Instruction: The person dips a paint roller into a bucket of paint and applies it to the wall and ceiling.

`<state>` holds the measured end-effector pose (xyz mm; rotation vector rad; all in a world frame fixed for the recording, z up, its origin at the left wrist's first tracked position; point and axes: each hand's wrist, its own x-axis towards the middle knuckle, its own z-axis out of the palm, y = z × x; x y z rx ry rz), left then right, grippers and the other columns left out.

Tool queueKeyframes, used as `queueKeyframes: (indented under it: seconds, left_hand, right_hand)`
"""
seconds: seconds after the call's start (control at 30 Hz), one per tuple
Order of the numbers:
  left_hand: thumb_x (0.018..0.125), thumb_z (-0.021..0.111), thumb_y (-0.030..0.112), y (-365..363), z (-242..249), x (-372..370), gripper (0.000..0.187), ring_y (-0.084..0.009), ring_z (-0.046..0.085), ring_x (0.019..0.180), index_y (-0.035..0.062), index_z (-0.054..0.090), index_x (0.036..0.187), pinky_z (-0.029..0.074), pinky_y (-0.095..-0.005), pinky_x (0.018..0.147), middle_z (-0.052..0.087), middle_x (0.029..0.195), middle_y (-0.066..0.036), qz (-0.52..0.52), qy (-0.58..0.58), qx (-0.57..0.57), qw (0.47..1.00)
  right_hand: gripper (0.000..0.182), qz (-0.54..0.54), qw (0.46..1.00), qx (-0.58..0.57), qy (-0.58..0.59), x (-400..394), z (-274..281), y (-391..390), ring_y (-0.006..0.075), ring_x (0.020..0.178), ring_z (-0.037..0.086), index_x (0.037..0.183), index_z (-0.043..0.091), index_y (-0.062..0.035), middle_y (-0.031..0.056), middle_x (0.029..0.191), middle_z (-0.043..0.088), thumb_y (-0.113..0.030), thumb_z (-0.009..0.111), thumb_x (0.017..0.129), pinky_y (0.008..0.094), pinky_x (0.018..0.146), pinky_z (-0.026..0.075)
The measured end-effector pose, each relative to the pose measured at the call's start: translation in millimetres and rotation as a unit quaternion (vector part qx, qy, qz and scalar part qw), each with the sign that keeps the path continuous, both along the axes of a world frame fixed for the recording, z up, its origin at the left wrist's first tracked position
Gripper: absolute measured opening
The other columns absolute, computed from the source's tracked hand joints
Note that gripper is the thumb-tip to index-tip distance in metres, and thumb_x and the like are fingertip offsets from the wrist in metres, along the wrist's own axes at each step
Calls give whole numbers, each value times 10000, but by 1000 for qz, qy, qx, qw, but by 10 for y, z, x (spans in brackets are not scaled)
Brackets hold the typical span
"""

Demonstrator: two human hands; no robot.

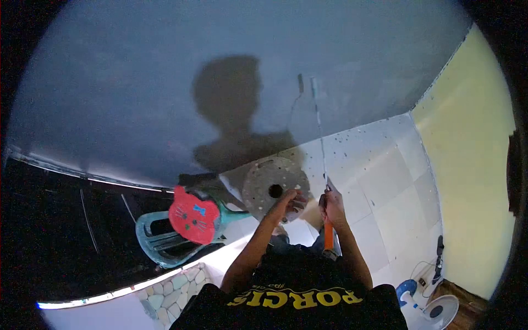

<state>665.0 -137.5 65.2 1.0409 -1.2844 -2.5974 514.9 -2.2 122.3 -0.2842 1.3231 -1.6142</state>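
Observation:
My right hand [333, 208] is wrapped round the handle of a long paint roller [320, 132]. Its thin shaft rises to a narrow, pale roller head at the grey wall [352, 60], while an orange grip end shows below my fist. My left hand [293, 204] is open, its fingers loosely curled and apart, over the near edge of a round grey spool-like top [258, 190] with a dark centre hole. Pale specks dot that top.
At left stands a green plastic chair [147, 239] with a red cat-faced cushion [192, 217]. Dark spots mark the white floor tiles [379, 181]. A yellow wall [473, 143] rises at right. A white and blue fan [443, 312] stands low right, near a cable.

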Motion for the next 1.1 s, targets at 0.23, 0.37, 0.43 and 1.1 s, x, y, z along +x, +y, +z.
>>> queueKeyframes:
  seconds: [0.23,0.37,0.43,1.1]
  left_hand:
    - [929,521,404,-380,-70,909,440,-143,609,857,92,496,1238,469,-300,759,636,1055,-67,-119,-3,-65,991]
    - [927,530,422,-343,65,1230,462,-157,629,849,83,471,1234,490,-298,735,615,1047,-64,-141,30,-40,989]
    - [926,530,366,-298,119,1327,428,-190,645,862,72,457,1227,513,-322,738,615,1059,-90,-100,42,-11,994]
    - [804,550,113,-173,361,1490,411,-142,531,608,45,410,1185,426,-274,513,517,821,-63,49,-127,-222,965]
  right_hand:
    - [433,-60,992,-9,112,708,-203,-971,98,311,346,1437,327,-97,-19,456,371,-219,311,1022,240,298,318]
    - [407,-84,986,-15,144,855,-318,-1499,98,316,353,1397,358,-60,-20,461,377,-212,320,1020,239,301,320]
    - [387,-105,987,-33,118,958,-210,-1682,99,319,360,1363,371,-33,-19,468,381,-202,319,1019,241,301,325]
    - [277,-116,988,-56,-86,1554,-635,-1903,106,511,468,1144,576,-30,-9,639,483,-156,463,925,282,493,416]
